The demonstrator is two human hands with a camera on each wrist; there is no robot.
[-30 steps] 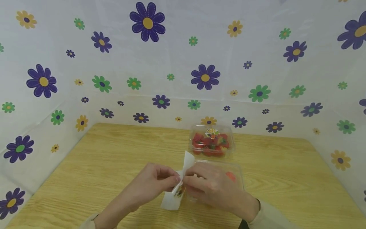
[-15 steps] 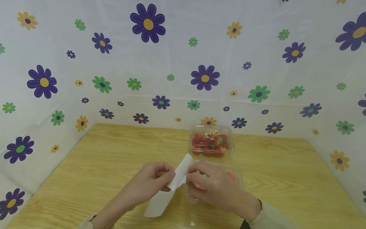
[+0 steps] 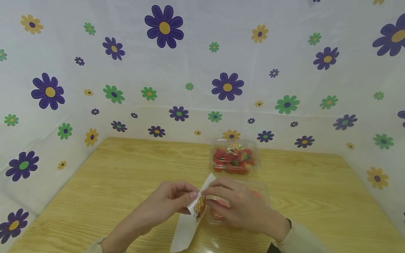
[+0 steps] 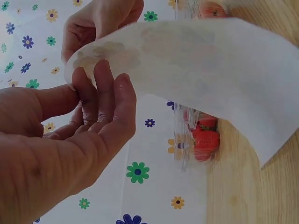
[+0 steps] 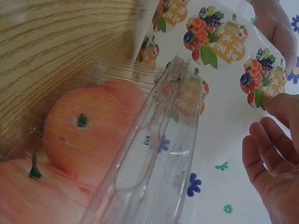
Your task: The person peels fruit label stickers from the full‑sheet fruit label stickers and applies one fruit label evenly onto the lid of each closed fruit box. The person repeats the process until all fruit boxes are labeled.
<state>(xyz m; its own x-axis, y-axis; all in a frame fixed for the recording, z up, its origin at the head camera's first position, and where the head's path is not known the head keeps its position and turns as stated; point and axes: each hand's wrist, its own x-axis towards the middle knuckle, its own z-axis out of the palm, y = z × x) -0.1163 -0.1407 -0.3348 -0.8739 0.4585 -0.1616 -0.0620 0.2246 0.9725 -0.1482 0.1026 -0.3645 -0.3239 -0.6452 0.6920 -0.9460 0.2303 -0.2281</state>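
Observation:
A white sheet of fruit stickers (image 3: pixel 186 225) hangs bent between the hands, its printed side facing right. Colourful fruit stickers (image 5: pixel 215 39) with orange lettering cover that side. My left hand (image 3: pixel 172 200) pinches the sheet's edge between thumb and finger; the left wrist view shows the sheet's plain back. With bent fingers, my right hand (image 3: pixel 242 207) touches the sheet's edge beside a sticker; whether it pinches anything is unclear. Partly beneath that hand stands a clear plastic box (image 3: pixel 265 186) of round orange-red fruits (image 5: pixel 88 128) with green stems.
Behind the near box, a clear lidded box (image 3: pixel 257 154) holds several strawberries (image 3: pixel 232 161) and bears a fruit sticker (image 3: pixel 235 149) on its lid. Both stand on a wooden table (image 3: pixel 126 165). A white flower-patterned sheet (image 3: pixel 190 63) surrounds the table's back and sides.
The sticker sheet has swung from upright to slanting, then its printed side has turned back into view, its lower end reaching nearer. My right fingers moved off the sheet briefly and touch it again.

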